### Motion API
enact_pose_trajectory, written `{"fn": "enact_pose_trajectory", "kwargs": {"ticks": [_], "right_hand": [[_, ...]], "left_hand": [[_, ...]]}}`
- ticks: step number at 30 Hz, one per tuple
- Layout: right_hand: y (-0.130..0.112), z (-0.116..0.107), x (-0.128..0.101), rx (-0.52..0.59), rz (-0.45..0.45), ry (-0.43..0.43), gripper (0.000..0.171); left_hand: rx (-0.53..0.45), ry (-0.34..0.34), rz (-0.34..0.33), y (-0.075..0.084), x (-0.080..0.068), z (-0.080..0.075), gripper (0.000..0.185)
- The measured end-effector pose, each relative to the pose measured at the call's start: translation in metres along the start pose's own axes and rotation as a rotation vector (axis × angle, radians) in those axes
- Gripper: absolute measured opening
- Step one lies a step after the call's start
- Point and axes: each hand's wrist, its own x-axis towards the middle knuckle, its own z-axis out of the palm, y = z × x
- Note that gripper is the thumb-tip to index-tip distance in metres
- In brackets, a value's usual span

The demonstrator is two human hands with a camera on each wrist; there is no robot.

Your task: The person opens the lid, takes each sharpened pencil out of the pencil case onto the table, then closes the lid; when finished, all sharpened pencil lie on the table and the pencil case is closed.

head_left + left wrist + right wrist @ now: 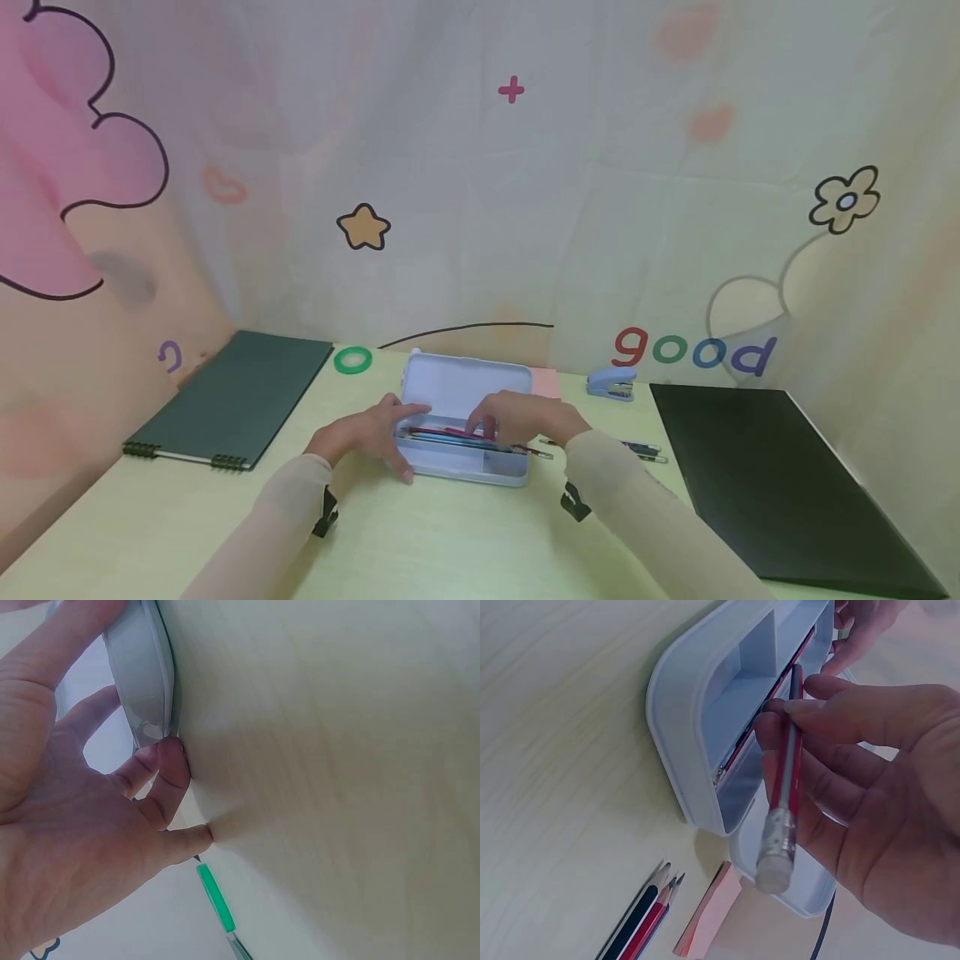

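The right grip (517, 417), a bare hand, pinches a striped red pencil (789, 776) between thumb and fingertips, with the white eraser end free. This pencil slants over the tray of the open pencil case (442, 458); whether its far end touches anything there cannot be told. The left grip (375, 429) is bent round the case's left end, thumb at the front, fingers about the corner.

The pencil looks light and stiff, its painted barrel probably a little slippery and its point likely the one fragile part. The best hold seems to be at mid-barrel, away from the tip. The case appears to be hard, smooth plastic, light enough to slide if nudged, so holding it by an end wall makes sense.

Counted out: one pencil is in hand. At least one more pencil (740, 742) lies along the tray, but the contents overlap too much for a full count. Three pencils (645, 922) show on the counter (450, 542), to the right of the case. There is one case with one raised lid (465, 383), one pink pad (547, 382) just behind the case, one blue stapler (609, 385), one green tape roll (339, 362), one dark spiral notebook (228, 396) and one black board (772, 483).
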Motion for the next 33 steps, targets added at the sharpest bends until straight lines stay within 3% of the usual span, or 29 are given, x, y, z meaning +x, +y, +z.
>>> {"fn": "enact_pose_trajectory", "kwargs": {"ticks": [7,15,33], "right_hand": [[0.005,0.000,-0.010,0.020,0.003,-0.005,0.050],[0.020,-0.001,-0.033,0.056,0.032,0.046,0.043],[0.096,0.000,-0.089,0.123,0.047,0.146,0.030]], "left_hand": [[-0.011,0.005,-0.003,-0.001,0.001,0.000,0.099],[-0.010,0.008,0.006,-0.001,0.001,0.001,0.099],[-0.007,0.009,0.015,0.003,-0.004,0.000,0.099]]}}
